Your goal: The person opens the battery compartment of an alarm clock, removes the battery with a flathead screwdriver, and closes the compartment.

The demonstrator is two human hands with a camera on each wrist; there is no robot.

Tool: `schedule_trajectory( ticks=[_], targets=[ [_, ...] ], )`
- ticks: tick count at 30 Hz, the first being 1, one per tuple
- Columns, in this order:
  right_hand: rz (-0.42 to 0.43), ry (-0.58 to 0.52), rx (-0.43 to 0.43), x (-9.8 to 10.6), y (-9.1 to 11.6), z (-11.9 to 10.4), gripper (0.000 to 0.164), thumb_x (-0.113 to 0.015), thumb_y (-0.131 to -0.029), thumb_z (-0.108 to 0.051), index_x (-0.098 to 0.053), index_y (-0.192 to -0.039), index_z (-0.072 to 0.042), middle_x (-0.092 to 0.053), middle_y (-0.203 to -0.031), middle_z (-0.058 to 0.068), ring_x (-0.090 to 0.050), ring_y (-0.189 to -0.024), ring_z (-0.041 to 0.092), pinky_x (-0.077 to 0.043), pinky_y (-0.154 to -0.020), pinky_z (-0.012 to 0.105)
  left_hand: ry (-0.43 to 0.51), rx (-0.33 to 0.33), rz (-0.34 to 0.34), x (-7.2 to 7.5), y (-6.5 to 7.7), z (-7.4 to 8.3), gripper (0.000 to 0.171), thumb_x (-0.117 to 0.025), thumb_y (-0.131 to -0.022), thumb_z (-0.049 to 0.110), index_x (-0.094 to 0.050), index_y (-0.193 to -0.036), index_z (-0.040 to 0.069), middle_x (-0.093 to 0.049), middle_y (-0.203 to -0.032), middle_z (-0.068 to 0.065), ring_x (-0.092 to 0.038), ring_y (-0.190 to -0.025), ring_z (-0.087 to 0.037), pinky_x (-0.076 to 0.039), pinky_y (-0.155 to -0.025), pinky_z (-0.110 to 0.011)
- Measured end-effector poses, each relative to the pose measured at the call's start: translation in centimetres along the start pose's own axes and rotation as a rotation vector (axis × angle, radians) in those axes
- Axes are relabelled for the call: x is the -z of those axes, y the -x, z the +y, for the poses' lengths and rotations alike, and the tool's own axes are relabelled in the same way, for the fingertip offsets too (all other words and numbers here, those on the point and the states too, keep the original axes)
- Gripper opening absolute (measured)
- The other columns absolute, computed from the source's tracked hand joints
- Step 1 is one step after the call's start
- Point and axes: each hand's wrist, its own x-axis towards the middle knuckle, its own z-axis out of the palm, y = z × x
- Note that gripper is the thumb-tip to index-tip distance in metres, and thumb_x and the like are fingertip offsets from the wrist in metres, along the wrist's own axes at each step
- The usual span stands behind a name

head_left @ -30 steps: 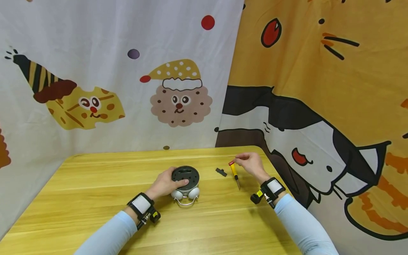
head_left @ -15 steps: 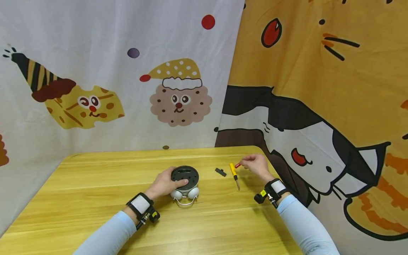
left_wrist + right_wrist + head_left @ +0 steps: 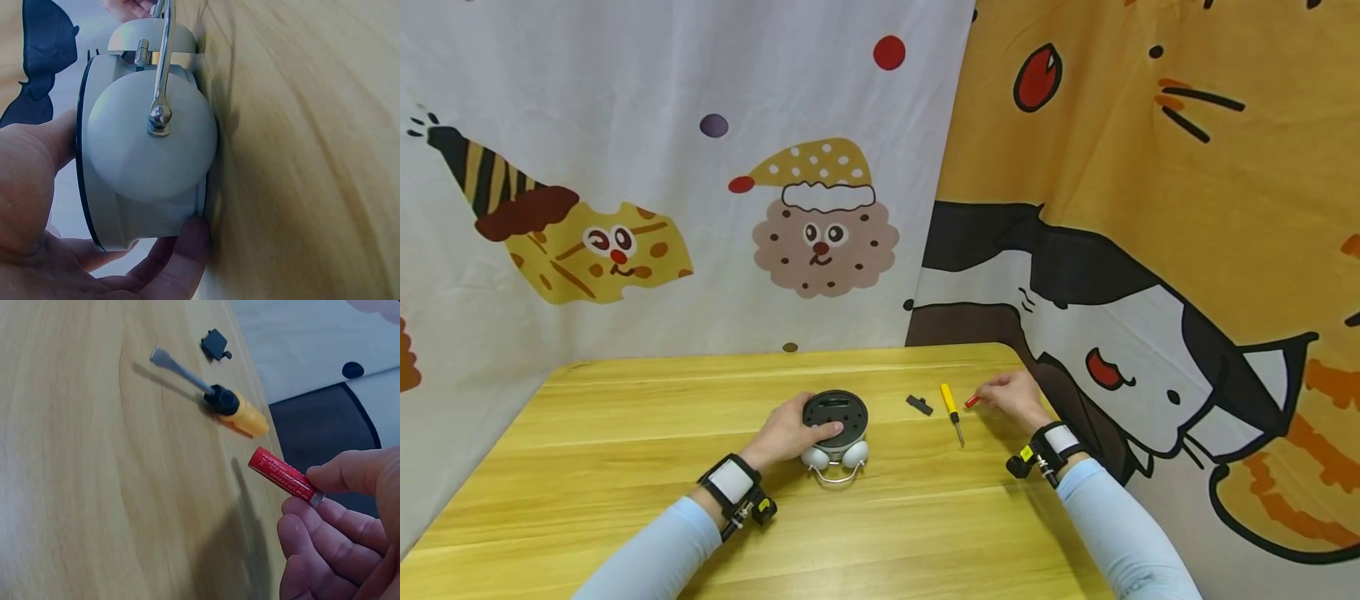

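Observation:
A white twin-bell alarm clock [image 3: 837, 425] lies face down on the table, its black back up and its bells toward me. My left hand [image 3: 790, 429] grips it from the left, thumb on the back and fingers around the side; the left wrist view shows a white bell [image 3: 153, 134] close up. Over the table's right part, my right hand [image 3: 1017, 395] pinches a red battery [image 3: 284, 475] by one end between thumb and fingers. Just left of it lies a yellow-handled screwdriver [image 3: 951, 406]. Farther left is a small black battery cover [image 3: 919, 405].
The wooden table [image 3: 647, 433] reaches back to a printed curtain [image 3: 647, 325]. Its right edge runs close to my right hand. Each wrist wears a strapped-on camera.
My right hand has moved right and slightly toward me with the battery, away from over the screwdriver's handle. The left hand and the clock have stayed in place.

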Motion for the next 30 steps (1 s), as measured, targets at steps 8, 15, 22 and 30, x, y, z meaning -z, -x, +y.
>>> schedule_trajectory(
  ticks=[8, 15, 22, 30],
  targets=[
    [-0.02, 0.008, -0.087, 0.2, -0.7, 0.7, 0.024, -0.09, -0.09, -0.029, -0.089, -0.096, -0.006, -0.084, -0.075, 0.003, -0.074, -0.065, 0.015, -0.054, -0.056, 0.028, 0.003, 0.004, 0.003, 0.0, 0.0, -0.1, 0.093, -0.086, -0.097, 0.054, -0.052, -0.162, -0.002, -0.066, -0.155, -0.029, -0.065, -0.142, -0.046, -0.054, -0.119, -0.064],
    [-0.054, -0.019, -0.203, 0.1, -1.4, 1.5, 0.026, -0.084, -0.094, -0.032, -0.087, -0.095, -0.006, -0.082, -0.072, -0.001, -0.071, -0.064, 0.013, -0.053, -0.056, 0.029, -0.004, 0.003, -0.001, 0.0, -0.2, -0.1, 0.092, -0.087, -0.096, 0.054, -0.053, -0.161, -0.002, -0.066, -0.155, -0.029, -0.066, -0.141, -0.044, -0.054, -0.118, -0.064],
    [-0.002, 0.018, -0.213, 0.0, -1.5, 1.7, 0.028, -0.085, -0.093, -0.033, -0.087, -0.091, -0.005, -0.08, -0.067, -0.003, -0.073, -0.062, 0.011, -0.054, -0.054, 0.03, 0.002, 0.006, -0.009, 0.1, -0.2, 0.0, 0.093, -0.086, -0.097, 0.053, -0.051, -0.163, -0.002, -0.065, -0.157, -0.029, -0.065, -0.142, -0.045, -0.053, -0.119, -0.065],
    [0.015, 0.078, -0.191, -0.4, -1.7, 1.9, 0.029, -0.088, -0.093, -0.034, -0.086, -0.077, -0.009, -0.078, -0.064, -0.002, -0.071, -0.057, 0.012, -0.055, -0.051, 0.029, 0.003, 0.007, -0.012, 0.2, -0.1, 0.0, 0.093, -0.087, -0.097, 0.053, -0.051, -0.162, -0.002, -0.066, -0.155, -0.029, -0.066, -0.141, -0.044, -0.053, -0.119, -0.064]
  ],
)
